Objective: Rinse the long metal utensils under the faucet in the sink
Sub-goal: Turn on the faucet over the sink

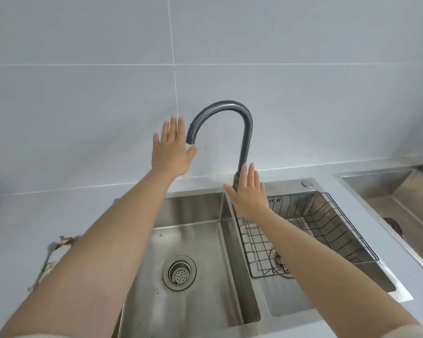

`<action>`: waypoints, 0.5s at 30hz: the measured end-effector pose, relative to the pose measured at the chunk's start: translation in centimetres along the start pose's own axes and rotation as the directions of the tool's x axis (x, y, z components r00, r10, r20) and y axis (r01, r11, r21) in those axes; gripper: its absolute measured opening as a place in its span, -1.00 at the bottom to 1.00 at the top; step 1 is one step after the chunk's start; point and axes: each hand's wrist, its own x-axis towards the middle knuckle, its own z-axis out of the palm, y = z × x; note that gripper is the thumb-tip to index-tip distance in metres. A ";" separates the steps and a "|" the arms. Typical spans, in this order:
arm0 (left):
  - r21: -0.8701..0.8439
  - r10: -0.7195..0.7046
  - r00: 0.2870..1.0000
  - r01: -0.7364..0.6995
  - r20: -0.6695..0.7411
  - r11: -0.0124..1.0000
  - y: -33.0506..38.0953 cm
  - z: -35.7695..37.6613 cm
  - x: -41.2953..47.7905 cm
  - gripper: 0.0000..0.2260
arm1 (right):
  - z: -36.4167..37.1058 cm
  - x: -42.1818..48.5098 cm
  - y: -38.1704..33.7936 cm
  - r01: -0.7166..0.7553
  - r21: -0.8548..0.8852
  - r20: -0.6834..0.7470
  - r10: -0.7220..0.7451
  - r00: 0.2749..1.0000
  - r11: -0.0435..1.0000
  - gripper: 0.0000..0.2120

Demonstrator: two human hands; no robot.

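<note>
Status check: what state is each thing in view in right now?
faucet, no water running
left hand, open, fingers straight, holding nothing, raised beside the spout
right hand, open, holding nothing, in front of the faucet's base
drain strainer, seated in the left basin
wire rack, seated in the right basin

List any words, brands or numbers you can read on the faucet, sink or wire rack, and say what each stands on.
No text can be read in this view.
On the faucet: no brand or marking shows.
On the sink: faint marks on the right rim, too small and blurred to read.
On the wire rack: no label shows.
</note>
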 end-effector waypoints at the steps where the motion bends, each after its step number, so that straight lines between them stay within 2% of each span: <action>1: -0.008 0.000 1.000 0.000 -0.001 1.000 0.3 -0.6 1.1 -0.38 | 0.0 0.7 0.2 -0.037 0.093 -0.006 0.038 0.999 0.995 -0.29; 4: -0.104 0.051 0.996 -0.043 0.072 0.994 1.4 -2.8 4.0 -0.37 | -0.7 2.9 0.7 -0.194 0.412 0.061 0.185 0.981 0.890 -0.25; 7: -0.180 0.100 0.987 -0.076 0.129 0.981 2.4 -3.6 5.7 -0.40 | -0.9 5.1 1.3 -0.378 0.668 0.178 0.356 0.918 0.641 -0.26; 9: -0.185 0.120 0.983 -0.094 0.138 0.978 2.8 -4.0 6.7 -0.41 | -1.5 5.9 1.7 -0.455 0.722 0.257 0.409 0.876 0.521 -0.29; 12: -0.187 0.150 0.976 -0.120 0.155 0.975 3.3 -4.1 7.6 -0.51 | -1.2 7.3 2.7 -0.543 0.732 0.357 0.446 0.821 0.412 -0.34; 15: -0.228 0.153 0.978 -0.118 0.143 0.967 3.6 -4.0 7.8 -0.64 | -0.5 8.5 3.5 -0.549 0.783 0.421 0.402 0.813 0.293 -0.48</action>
